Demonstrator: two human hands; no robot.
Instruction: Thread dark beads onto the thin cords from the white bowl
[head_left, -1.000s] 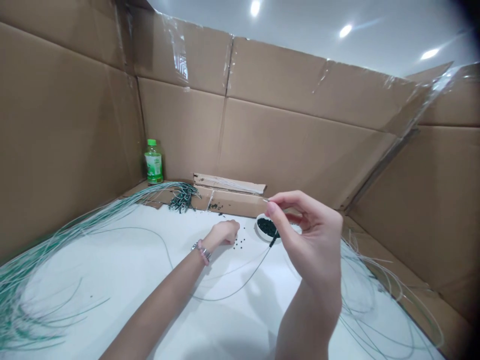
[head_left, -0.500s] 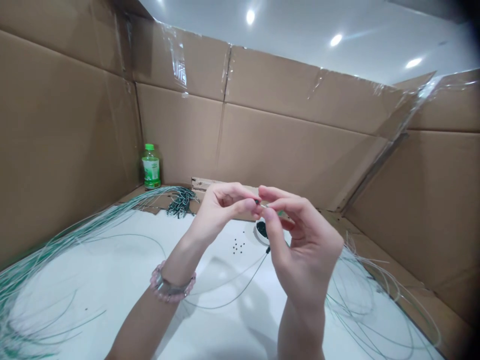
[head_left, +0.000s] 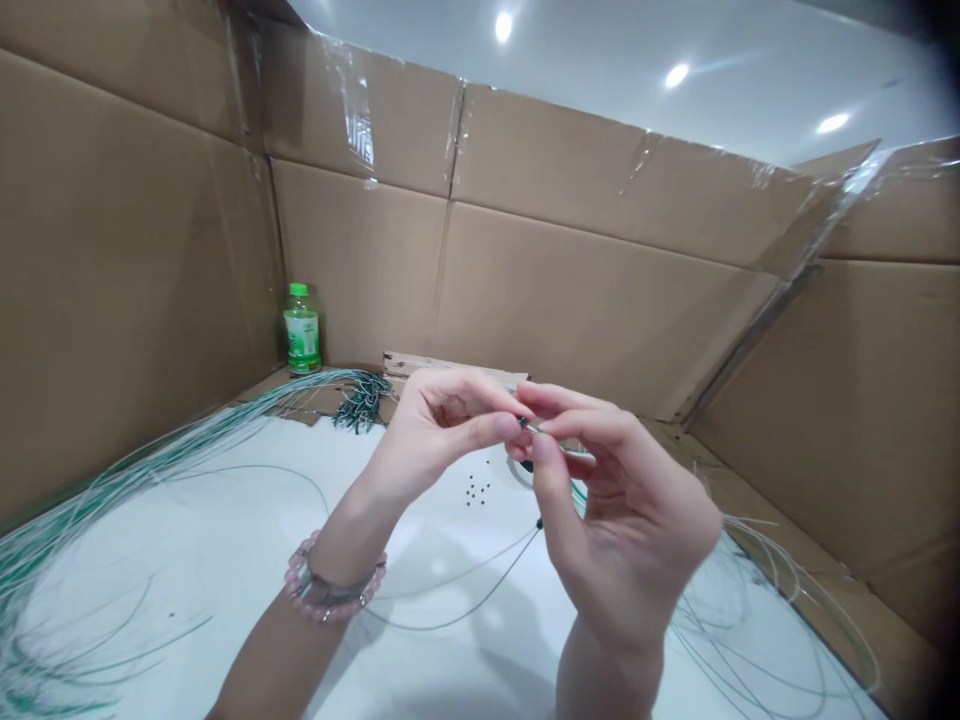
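Both hands meet over the work: left hand (head_left: 442,430) and right hand (head_left: 622,500) pinch a thin wire (head_left: 537,430) together at the fingertips above a white table (head_left: 165,540); the green bottle (head_left: 301,335) label is too small to read.

Head-worn camera is looking forward and down, facing a cardboard wall (head_left: 592,300), closely framing the left hand (head_left: 439,430) and right hand (head_left: 626,520).

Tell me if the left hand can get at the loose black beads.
Probably yes: the left hand sits just above the loose black beads with nothing between, though its fingertips are pinching the wire alongside the right hand and would have to let go.
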